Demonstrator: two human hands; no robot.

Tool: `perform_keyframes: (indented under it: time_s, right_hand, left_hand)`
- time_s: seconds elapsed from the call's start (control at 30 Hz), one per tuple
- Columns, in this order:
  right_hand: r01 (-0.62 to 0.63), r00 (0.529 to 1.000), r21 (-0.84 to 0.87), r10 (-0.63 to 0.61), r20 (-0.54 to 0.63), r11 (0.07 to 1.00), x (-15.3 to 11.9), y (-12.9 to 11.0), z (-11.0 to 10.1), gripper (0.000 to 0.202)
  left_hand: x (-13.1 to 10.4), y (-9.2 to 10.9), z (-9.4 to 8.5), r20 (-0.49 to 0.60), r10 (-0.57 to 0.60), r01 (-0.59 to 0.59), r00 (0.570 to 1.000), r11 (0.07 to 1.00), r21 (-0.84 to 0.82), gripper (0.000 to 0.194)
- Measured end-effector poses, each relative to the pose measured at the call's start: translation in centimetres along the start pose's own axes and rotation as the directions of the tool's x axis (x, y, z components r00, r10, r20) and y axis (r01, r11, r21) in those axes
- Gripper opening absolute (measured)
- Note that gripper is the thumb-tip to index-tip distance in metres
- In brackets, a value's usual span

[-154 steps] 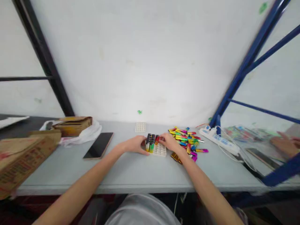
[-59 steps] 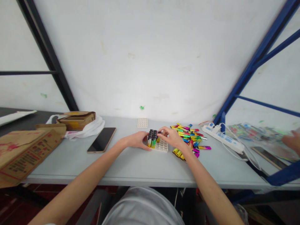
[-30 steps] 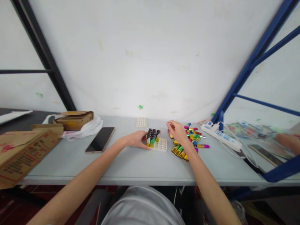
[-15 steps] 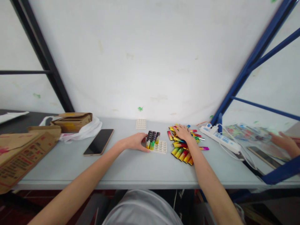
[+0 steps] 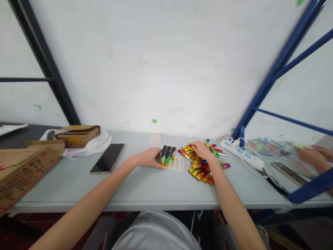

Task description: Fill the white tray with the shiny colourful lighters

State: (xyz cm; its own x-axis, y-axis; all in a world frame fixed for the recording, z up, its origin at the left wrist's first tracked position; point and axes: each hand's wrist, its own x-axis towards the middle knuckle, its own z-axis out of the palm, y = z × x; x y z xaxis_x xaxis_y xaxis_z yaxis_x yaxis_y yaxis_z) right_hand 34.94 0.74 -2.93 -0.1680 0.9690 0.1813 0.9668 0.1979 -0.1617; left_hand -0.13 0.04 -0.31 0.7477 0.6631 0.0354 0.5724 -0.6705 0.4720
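Note:
A white tray (image 5: 177, 164) with round holes lies on the grey table. Several black-topped lighters (image 5: 167, 160) stand upright in its left part, while the holes at its right show bare. My left hand (image 5: 151, 158) curves around the tray's left side, thumb and fingers apart, with nothing held. On the right, a loose pile of shiny gold, red and multicoloured lighters (image 5: 201, 173) is spread over the table. My right hand (image 5: 201, 149) rests on the upper part of that pile, fingers bent down; whether it grips a lighter cannot be made out.
A second white tray (image 5: 155, 138) lies near the wall. To the left are a phone (image 5: 108, 158), a white bag and cardboard boxes (image 5: 78, 136). A power strip (image 5: 241, 154) with cables sits right, before a blue frame. Another person's hands (image 5: 313, 156) are beyond it.
My right hand has drawn its fingers in over the pile, and a few lighters there have shifted left. The view has moved slightly. My left hand stays by the tray.

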Motion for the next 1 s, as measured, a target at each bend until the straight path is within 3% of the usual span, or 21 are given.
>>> perform_keyframes:
  time_s: [0.23,0.47,0.6,0.73,0.9,1.0]
  right_hand:
    - [-0.026,0.989,0.087,0.038,-0.142,0.996,-1.0,-0.2,-1.2,0.044]
    - [-0.032,0.941,0.315,0.135,-0.311,0.949,-1.1,-2.3,-1.9,0.026]
    - [0.002,0.943,0.472,0.156,-0.295,0.882,-1.2,-3.6,-1.9,0.042]
    - [0.075,0.939,0.534,0.121,-0.322,0.842,-1.1,-4.9,-1.6,0.037]
    - [-0.018,0.962,0.689,0.199,-0.185,0.725,-1.2,-6.3,-1.2,0.053]
    - [-0.009,0.974,0.728,0.17,-0.148,0.686,-1.5,-7.3,-1.4,0.062]
  left_hand:
    - [0.0,-0.1,0.0,-0.007,0.009,-0.009,1.0,1.0,-0.007,0.064]
    - [0.1,-0.2,0.0,-0.004,0.019,-0.019,1.0,1.0,0.006,0.064]
    - [0.0,-0.1,-0.1,-0.001,0.025,-0.025,1.0,1.0,-0.008,0.062]
    - [0.0,-0.1,0.0,0.0,0.021,-0.021,1.0,1.0,-0.011,0.063]
    - [0.1,-0.2,0.0,0.0,0.029,-0.029,1.0,1.0,0.001,0.063]
    - [0.1,-0.2,0.0,0.001,0.037,-0.037,0.999,0.999,0.022,0.062]
